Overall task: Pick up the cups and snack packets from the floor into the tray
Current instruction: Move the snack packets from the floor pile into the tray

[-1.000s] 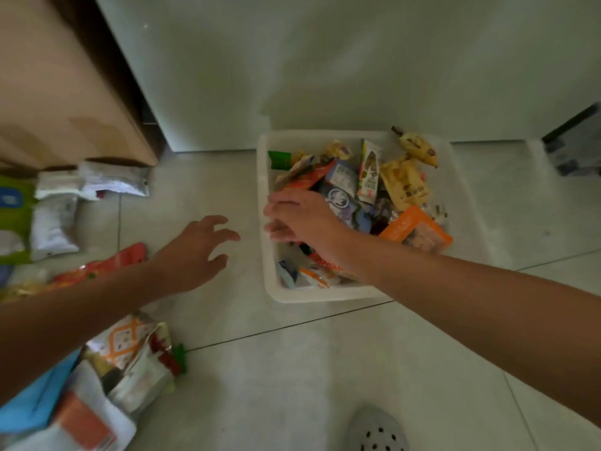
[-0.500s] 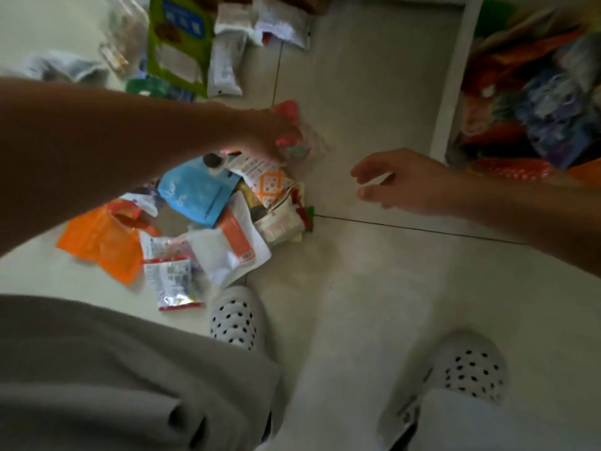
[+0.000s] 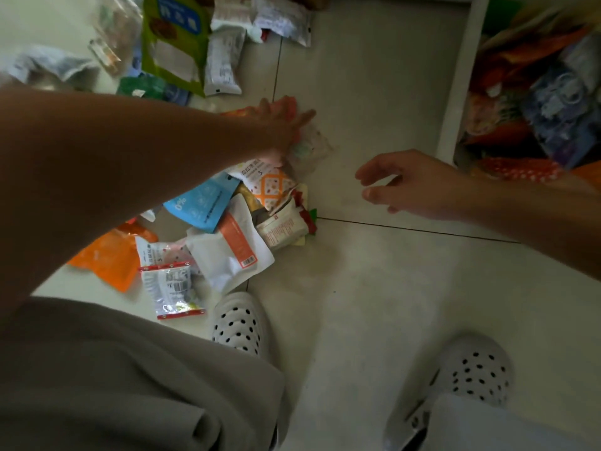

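My left hand (image 3: 279, 128) reaches over a clear snack packet (image 3: 310, 148) on the tiled floor, fingers stretched out and touching it; motion blur hides any grip. A red-orange packet (image 3: 287, 104) lies just behind the fingers. My right hand (image 3: 413, 183) hovers over bare floor to the right, fingers relaxed and holding nothing. The white tray (image 3: 461, 76), full of packets (image 3: 546, 92), stands at the upper right. A pile below my left hand holds a blue packet (image 3: 201, 203), a white packet with an orange stripe (image 3: 234, 252) and an orange packet (image 3: 107, 255).
More packets lie at the top left: a green pack (image 3: 175, 37) and white sachets (image 3: 224, 60). A clear red-edged sachet (image 3: 172, 288) sits near my left shoe (image 3: 240, 323). My right shoe (image 3: 474, 369) and grey-trousered knees fill the bottom.
The view swung from the tray down to the floor pile. My right hand left the tray and came out empty; my left hand reached onto the clear packet and spread its fingers.
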